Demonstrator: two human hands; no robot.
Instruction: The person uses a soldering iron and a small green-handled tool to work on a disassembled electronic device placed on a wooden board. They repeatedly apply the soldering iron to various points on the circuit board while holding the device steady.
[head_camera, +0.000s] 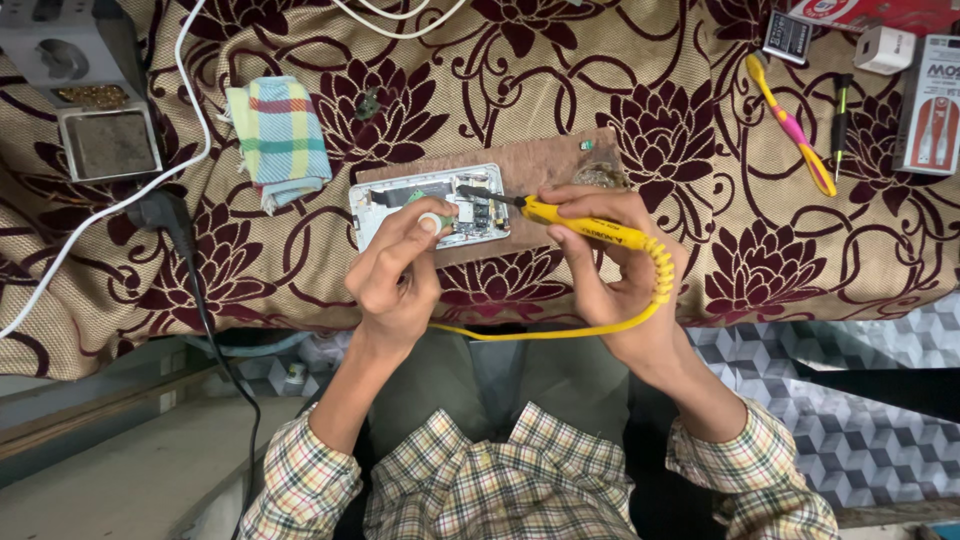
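Right hand (610, 255) pencil-style on soldering iron (585, 225)

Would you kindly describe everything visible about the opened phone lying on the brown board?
The opened phone lies flat, long side across the view, on a brown board over the patterned cloth. Its back is off, showing a silvery frame, dark components and a circuit board. The left hand rests fingertips on its near edge. The dark tip of the yellow soldering iron, held by the right hand, points at its right part.
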